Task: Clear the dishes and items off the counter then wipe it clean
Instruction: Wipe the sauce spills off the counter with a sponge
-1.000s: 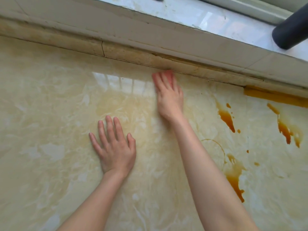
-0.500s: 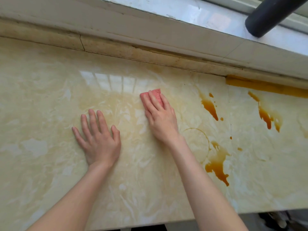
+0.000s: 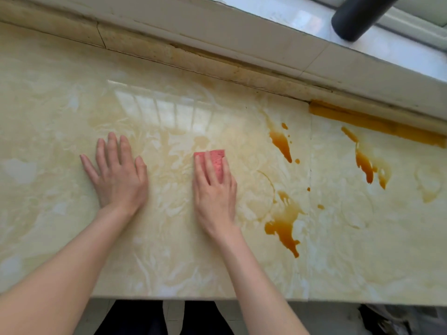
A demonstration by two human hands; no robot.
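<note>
A pink sponge (image 3: 215, 158) lies flat on the cream marble counter (image 3: 169, 250). My right hand (image 3: 214, 192) presses down on it with straight fingers, covering most of it. My left hand (image 3: 118, 175) rests flat on the counter to the left, fingers spread, holding nothing. Brown liquid stains (image 3: 281, 226) lie just right of the sponge, with more stains (image 3: 364, 165) farther right. A smaller streak (image 3: 281, 142) sits above them.
A raised stone ledge (image 3: 217, 37) and white windowsill run along the back. A dark cylinder (image 3: 358, 15) stands on the sill at top right. A brown pool (image 3: 377, 124) lines the ledge's foot at right. The counter's front edge (image 3: 169, 297) is near my body.
My right hand has dragged the sponge from the back ledge toward me across the counter. My left hand stays flat. The view has shifted, showing the counter's front edge.
</note>
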